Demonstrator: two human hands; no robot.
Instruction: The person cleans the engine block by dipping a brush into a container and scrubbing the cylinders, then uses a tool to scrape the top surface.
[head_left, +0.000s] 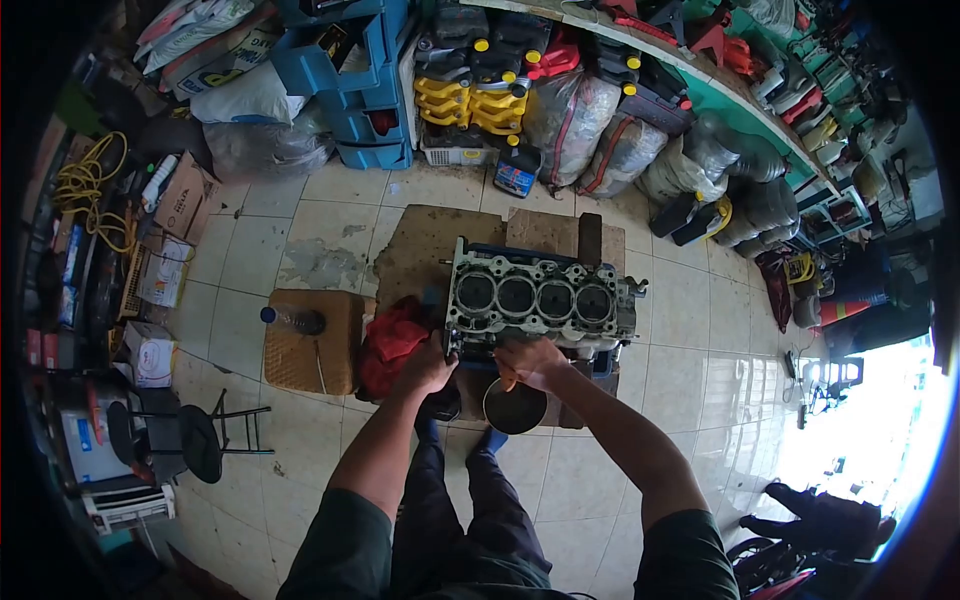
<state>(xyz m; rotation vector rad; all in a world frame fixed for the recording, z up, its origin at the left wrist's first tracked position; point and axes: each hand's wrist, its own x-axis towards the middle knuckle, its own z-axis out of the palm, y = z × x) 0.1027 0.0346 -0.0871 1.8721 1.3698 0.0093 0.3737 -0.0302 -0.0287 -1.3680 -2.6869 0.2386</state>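
A four-cylinder engine block point(536, 322) lies with its bores facing up on flattened cardboard. At its near left corner, my left hand point(430, 366) has its fingers closed around the edge. My right hand point(537, 362) is closed at the near side of the block, over a round metal bowl point(515, 412). An orange-brown piece point(507, 378) shows below its fingers, pointing down toward the bowl; its kind is not clear. A red cloth point(392, 345) lies just left of the block, near my left hand.
Left of the cloth, a brown box-like stool point(290, 365) carries a plastic bottle point(292, 319). Cardboard point(415, 245) lies under the block. A black folding chair point(203, 440) stands at left. Jugs point(516, 168) and filled sacks point(572, 130) line the back wall.
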